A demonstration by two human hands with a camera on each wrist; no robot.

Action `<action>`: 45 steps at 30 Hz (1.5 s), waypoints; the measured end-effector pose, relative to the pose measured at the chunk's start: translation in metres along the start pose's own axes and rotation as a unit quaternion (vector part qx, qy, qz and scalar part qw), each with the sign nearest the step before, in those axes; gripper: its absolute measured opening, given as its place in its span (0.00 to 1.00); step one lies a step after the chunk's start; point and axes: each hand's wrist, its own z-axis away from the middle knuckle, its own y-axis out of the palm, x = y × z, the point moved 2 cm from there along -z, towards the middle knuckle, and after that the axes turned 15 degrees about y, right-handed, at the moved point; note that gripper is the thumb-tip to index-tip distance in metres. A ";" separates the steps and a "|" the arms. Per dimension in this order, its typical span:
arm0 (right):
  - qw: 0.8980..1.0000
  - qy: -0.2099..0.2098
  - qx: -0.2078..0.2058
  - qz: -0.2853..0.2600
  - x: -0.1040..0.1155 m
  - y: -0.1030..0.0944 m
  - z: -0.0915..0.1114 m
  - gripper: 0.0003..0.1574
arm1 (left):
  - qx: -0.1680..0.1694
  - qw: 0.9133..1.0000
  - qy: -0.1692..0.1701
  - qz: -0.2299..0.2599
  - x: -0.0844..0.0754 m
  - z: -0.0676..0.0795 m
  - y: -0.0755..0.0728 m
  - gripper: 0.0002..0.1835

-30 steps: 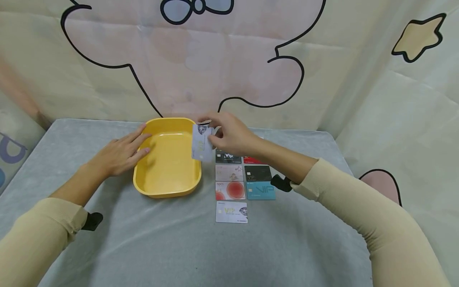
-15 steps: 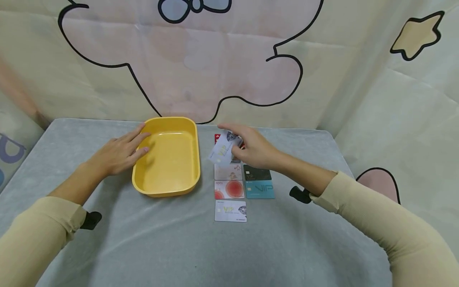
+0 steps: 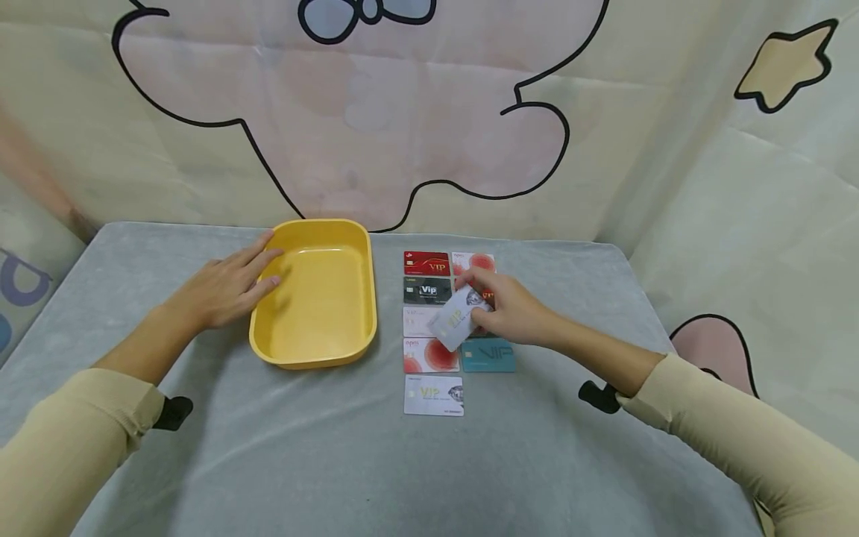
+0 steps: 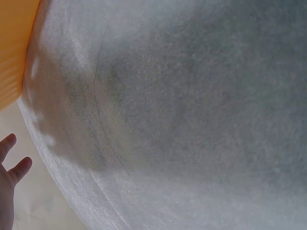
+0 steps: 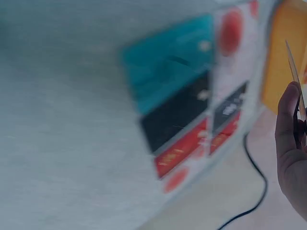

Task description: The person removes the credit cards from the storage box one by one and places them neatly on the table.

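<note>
In the head view my right hand (image 3: 515, 307) pinches a white VIP card (image 3: 452, 322) between thumb and fingers. The held card is tilted and hangs over two columns of cards on the cloth, partly hiding several of them. A teal card (image 3: 488, 356) lies just below that hand, and a second white VIP card (image 3: 433, 396) lies alone at the near end of the left column. My left hand (image 3: 224, 287) rests with extended fingers on the left rim of a yellow tray (image 3: 322, 306). No card shows inside the tray.
A grey cloth (image 3: 322, 455) covers the table. At the far end of the columns lie a red VIP card (image 3: 426, 263) and a white card with a red circle (image 3: 475, 261). A printed curtain (image 3: 376, 149) hangs behind the table's far edge.
My right hand has carried the white VIP card from beside the tray's right rim rightward and nearer, over the cards. The far cards have come into view. My left hand has stayed on the tray.
</note>
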 end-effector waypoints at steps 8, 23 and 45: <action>1.000 0.014 0.016 0.003 -0.036 0.005 0.019 0.21 | 0.003 1.000 -0.001 -0.003 -0.001 -0.002 -0.001 0.35; 0.996 0.074 0.032 -0.041 -0.075 0.013 0.035 0.13 | 0.004 1.000 -0.002 -0.005 -0.001 -0.002 0.001 0.34; 0.994 0.080 0.070 0.019 -0.105 0.020 0.048 0.12 | 0.001 1.000 0.000 -0.004 -0.002 -0.002 -0.001 0.33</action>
